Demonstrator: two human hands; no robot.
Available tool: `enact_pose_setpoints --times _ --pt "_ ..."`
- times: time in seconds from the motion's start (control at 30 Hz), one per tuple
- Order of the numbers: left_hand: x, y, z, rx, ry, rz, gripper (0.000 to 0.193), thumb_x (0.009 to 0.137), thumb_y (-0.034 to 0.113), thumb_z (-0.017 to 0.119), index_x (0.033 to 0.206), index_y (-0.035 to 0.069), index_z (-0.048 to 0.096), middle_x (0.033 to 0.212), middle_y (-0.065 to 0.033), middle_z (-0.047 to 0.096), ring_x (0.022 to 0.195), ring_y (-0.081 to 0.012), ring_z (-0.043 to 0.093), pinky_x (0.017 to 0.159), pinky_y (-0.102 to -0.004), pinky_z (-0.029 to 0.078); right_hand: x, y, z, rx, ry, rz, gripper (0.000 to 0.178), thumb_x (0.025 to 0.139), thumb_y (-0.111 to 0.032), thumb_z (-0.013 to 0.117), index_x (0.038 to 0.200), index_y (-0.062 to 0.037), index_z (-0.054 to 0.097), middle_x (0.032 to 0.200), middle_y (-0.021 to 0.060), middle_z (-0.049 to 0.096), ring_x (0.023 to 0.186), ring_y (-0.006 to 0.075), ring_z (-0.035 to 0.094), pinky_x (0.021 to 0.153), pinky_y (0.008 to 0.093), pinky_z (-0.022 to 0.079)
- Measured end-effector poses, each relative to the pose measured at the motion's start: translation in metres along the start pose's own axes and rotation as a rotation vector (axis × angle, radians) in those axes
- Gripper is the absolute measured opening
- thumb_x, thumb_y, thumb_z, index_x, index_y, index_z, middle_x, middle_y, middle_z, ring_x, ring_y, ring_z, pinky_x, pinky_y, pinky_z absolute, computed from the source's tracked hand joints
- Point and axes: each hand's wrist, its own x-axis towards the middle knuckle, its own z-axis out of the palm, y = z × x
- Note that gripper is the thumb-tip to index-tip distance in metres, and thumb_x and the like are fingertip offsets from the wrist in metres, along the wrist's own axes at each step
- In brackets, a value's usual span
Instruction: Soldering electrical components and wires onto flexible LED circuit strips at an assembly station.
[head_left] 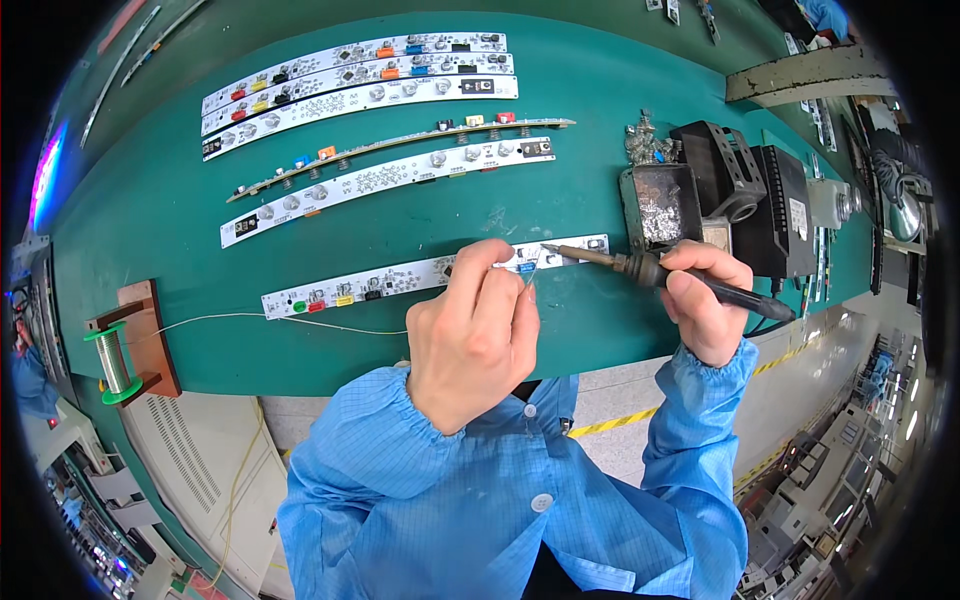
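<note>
A long, narrow white circuit board (330,292) lies on the green mat, with green, red, yellow, black and blue parts along it. My left hand (468,335) is closed over the board's near edge, its fingertips pinching thin solder wire (350,328) beside a blue part. That wire trails in from a spool (112,362) at the left. In my right hand (712,310) is a soldering iron (615,262), held like a pen. Its tip points left and lies at the board's right portion; whether it touches is too fine to tell. My left fingers hide part of the board.
Several similar boards (370,95) lie in rows farther back, one standing on edge. At the right are a metal tin (660,205), a black iron holder (725,165), a black box (782,215) and a pile of small metal parts (645,140). The spool sits on a brown stand (150,335).
</note>
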Motion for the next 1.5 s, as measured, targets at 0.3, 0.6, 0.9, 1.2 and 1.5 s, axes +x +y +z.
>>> enact_pose_setpoints --times 0.3,0.6,0.9,1.2,1.5 --pt "0.0002 -0.0002 0.0016 -0.002 -0.009 -0.021 0.014 0.073 0.001 0.069 0.074 0.003 0.056 0.097 -0.0084 0.059 0.05 -0.0206 0.059 0.041 -0.0322 0.046 0.0036 -0.0025 0.0036 0.04 -0.004 0.088 0.02 0.077 -0.009 0.064 0.091 0.0051 0.064 0.068 0.0081 0.057 0.046 0.0104 0.046 0.04 0.0226 0.035" --pt "-0.0002 -0.0019 0.0035 -0.011 -0.001 -0.017 0.012 0.074 0.002 0.069 0.073 0.003 0.057 0.099 -0.0089 0.058 0.05 -0.0206 0.059 0.041 -0.0325 0.046 0.005 -0.0027 0.0027 0.032 -0.007 0.086 0.02 0.077 -0.009 0.063 0.09 0.0056 0.065 0.066 0.0079 0.057 0.045 0.0099 0.046 0.04 0.0223 0.035" --pt "0.0004 -0.0008 0.006 -0.041 0.018 -0.04 0.011 0.075 0.001 0.068 0.073 0.003 0.057 0.098 -0.009 0.058 0.049 -0.0212 0.058 0.041 -0.033 0.046 0.0048 -0.0031 0.0046 0.047 -0.003 0.089 0.02 0.076 -0.008 0.063 0.09 0.0059 0.065 0.066 0.0074 0.057 0.045 0.0101 0.046 0.04 0.0225 0.036" --pt "0.0015 0.0015 0.0074 -0.029 0.019 -0.059 0.01 0.075 0.001 0.067 0.074 0.003 0.058 0.096 -0.0085 0.056 0.049 -0.0211 0.058 0.042 -0.0334 0.046 0.0047 -0.0017 0.0046 0.052 -0.006 0.076 0.02 0.076 -0.008 0.063 0.09 0.0061 0.065 0.067 0.0079 0.058 0.045 0.0102 0.046 0.039 0.0224 0.036" --pt "0.0005 0.0007 0.0084 -0.027 0.008 -0.06 0.009 0.076 0.001 0.067 0.075 0.002 0.058 0.097 -0.0084 0.055 0.049 -0.0212 0.059 0.042 -0.034 0.046 0.0044 -0.0006 0.0043 0.062 -0.005 0.076 0.02 0.076 -0.009 0.064 0.09 0.0059 0.065 0.067 0.0075 0.058 0.044 0.0098 0.045 0.039 0.0223 0.035"
